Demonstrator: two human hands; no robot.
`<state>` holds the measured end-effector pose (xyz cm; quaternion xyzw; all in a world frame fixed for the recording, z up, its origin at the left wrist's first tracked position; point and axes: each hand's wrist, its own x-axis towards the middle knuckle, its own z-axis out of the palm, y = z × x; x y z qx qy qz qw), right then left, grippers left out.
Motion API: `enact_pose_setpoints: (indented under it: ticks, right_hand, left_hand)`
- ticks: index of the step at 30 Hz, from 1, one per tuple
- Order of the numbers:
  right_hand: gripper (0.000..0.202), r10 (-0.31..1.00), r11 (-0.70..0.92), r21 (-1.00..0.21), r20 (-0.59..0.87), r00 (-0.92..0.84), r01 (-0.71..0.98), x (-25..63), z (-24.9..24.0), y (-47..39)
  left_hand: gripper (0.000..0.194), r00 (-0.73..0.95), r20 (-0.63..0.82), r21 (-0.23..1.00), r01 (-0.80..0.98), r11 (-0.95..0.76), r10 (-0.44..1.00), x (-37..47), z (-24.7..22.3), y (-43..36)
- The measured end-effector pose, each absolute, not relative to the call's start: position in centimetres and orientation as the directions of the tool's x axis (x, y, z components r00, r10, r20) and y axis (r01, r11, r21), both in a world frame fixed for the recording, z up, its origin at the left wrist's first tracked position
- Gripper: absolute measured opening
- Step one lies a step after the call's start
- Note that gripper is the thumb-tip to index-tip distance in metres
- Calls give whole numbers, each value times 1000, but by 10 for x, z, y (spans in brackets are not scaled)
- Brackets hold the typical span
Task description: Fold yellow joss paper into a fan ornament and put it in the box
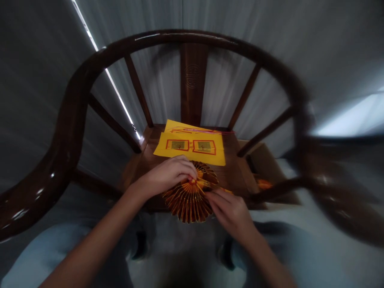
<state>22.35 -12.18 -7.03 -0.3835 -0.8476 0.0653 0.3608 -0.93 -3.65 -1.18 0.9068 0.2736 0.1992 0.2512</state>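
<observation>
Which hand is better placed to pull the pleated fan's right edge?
Probably the right hand: its fingertips are at the pleated fan's right edge. The left hand is over by the fan's middle.

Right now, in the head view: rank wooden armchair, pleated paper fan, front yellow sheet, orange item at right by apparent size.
1. Wooden armchair
2. Pleated paper fan and front yellow sheet: too alike to rank, fan partly covered
3. Orange item
</observation>
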Motion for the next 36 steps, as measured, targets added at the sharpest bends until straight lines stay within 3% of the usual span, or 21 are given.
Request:
enact_pose_setpoints:
  ticks: [8, 30, 36]
  right_hand:
    - [16, 794, 604, -617, 524, -308, 505, 221, -74, -120]
    - [19, 833, 549, -642, 471, -288, 536, 216, -67, -118]
    - [21, 804, 594, -671, 476, -357, 443, 226, -57, -117]
  left_hand:
    - [18, 783, 217, 542, 399, -739, 582, -9, -13, -37]
    - [19, 785, 180, 526, 432, -732, 593, -6, -10, -37]
    - [20, 812, 147, 502, 430, -750, 564, -8, -5, -34]
